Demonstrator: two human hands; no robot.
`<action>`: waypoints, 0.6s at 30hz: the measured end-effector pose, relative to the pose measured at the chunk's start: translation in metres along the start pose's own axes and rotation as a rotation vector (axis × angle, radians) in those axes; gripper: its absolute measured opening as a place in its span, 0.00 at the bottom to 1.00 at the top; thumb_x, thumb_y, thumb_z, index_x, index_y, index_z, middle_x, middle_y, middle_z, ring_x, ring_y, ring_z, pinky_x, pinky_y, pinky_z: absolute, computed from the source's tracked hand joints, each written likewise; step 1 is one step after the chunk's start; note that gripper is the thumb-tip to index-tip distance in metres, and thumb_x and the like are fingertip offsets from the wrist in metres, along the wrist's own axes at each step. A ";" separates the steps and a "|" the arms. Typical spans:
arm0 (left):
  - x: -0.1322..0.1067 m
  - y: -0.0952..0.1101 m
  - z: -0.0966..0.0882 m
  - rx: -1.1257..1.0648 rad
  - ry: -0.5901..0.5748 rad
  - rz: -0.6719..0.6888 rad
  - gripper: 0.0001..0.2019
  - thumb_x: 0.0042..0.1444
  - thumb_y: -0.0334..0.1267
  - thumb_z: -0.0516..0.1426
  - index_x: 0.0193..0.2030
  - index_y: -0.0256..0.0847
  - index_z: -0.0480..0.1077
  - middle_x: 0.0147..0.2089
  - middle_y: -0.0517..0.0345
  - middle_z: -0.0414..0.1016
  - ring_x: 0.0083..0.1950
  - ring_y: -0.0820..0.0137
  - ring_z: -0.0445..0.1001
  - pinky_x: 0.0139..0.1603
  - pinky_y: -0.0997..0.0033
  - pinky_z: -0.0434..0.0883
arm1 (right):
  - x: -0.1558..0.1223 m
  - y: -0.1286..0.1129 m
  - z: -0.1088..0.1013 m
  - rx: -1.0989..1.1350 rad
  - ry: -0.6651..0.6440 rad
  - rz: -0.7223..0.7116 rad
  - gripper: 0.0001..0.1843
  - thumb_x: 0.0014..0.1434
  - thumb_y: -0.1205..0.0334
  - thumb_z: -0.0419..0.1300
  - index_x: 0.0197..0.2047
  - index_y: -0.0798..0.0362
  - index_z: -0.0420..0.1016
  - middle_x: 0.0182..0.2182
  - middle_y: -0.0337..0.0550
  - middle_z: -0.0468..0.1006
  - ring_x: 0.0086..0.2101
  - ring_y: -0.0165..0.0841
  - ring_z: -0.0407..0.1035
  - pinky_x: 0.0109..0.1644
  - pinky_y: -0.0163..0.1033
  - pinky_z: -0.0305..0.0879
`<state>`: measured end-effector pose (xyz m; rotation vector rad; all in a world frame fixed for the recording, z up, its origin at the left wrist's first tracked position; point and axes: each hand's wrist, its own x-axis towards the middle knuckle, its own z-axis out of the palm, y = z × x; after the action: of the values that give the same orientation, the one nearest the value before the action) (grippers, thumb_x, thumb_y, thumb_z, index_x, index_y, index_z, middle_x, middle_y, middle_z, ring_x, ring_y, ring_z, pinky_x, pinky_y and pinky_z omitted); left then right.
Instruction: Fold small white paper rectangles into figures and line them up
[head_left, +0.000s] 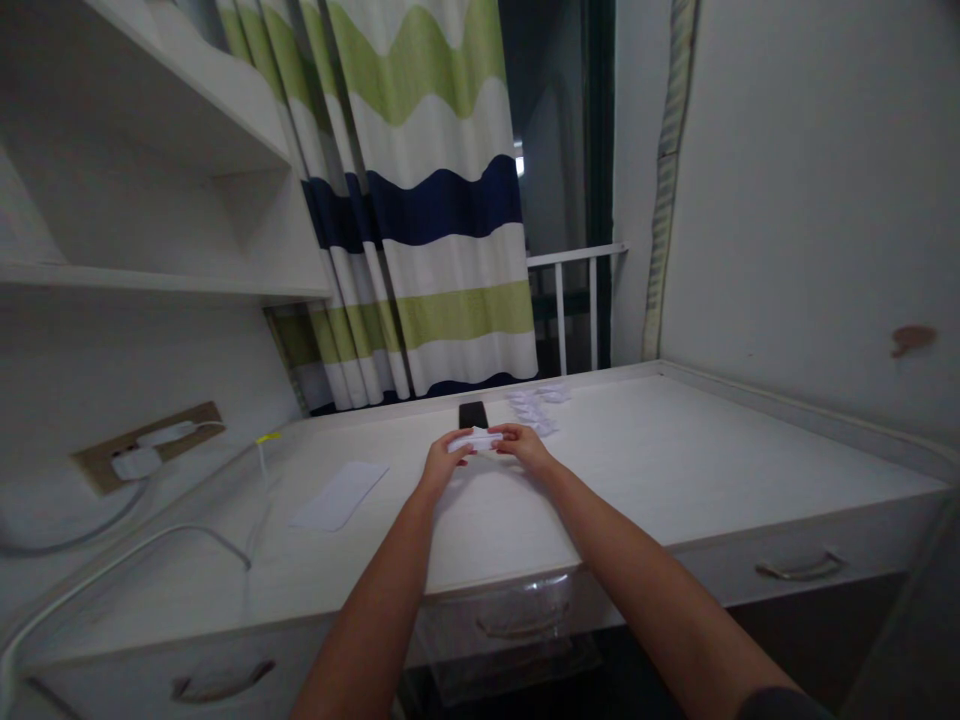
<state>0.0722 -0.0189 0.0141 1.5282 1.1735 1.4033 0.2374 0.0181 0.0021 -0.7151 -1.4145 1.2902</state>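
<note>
Between my two hands is a small piece of folded white paper (475, 441), held level just above the desk. My left hand (445, 458) pinches its left end, thumb on the near side. On its right end, my right hand (522, 447) grips with fingers curled. A black phone-like rectangle (472, 414) lies flat just beyond the paper. Several crumpled or folded white paper pieces (534, 408) lie beyond my right hand. To the left, a flat white sheet of paper (341, 496) rests on the desk.
The white desk (720, 450) has drawers with metal handles (801, 569) along its front. White cables (135, 545) run from a wall socket (150, 445) at the left. A shelf (150, 280) overhangs the left side. A striped curtain (450, 200) hangs behind the desk.
</note>
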 end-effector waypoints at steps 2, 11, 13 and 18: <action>0.002 -0.002 -0.001 -0.008 0.000 0.014 0.20 0.40 0.34 0.59 0.44 0.39 0.69 0.41 0.50 0.73 0.32 0.70 0.73 0.25 0.78 0.67 | 0.001 0.001 -0.001 -0.008 0.009 -0.005 0.16 0.33 0.68 0.64 0.31 0.56 0.74 0.19 0.35 0.72 0.22 0.25 0.66 0.31 0.34 0.64; 0.005 -0.004 0.000 -0.014 0.045 0.016 0.12 0.36 0.35 0.62 0.31 0.36 0.73 0.32 0.54 0.74 0.30 0.71 0.71 0.25 0.77 0.67 | 0.001 0.001 -0.002 -0.009 0.035 -0.018 0.12 0.34 0.68 0.64 0.28 0.57 0.75 0.21 0.38 0.74 0.22 0.25 0.66 0.32 0.34 0.64; 0.005 -0.004 -0.001 -0.023 0.056 0.021 0.12 0.35 0.36 0.62 0.30 0.36 0.73 0.31 0.55 0.74 0.29 0.72 0.70 0.25 0.77 0.67 | 0.001 0.001 -0.002 -0.016 0.031 -0.020 0.13 0.34 0.68 0.64 0.29 0.57 0.75 0.21 0.38 0.74 0.22 0.26 0.66 0.32 0.34 0.64; 0.005 -0.002 -0.001 -0.023 0.064 0.031 0.11 0.35 0.35 0.62 0.30 0.36 0.74 0.29 0.56 0.74 0.28 0.74 0.69 0.24 0.78 0.67 | 0.002 0.000 -0.002 -0.029 0.033 -0.056 0.12 0.33 0.66 0.63 0.28 0.57 0.75 0.20 0.38 0.74 0.23 0.26 0.66 0.31 0.34 0.63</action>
<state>0.0712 -0.0139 0.0136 1.5010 1.1722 1.4916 0.2386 0.0210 0.0024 -0.7087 -1.4188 1.2120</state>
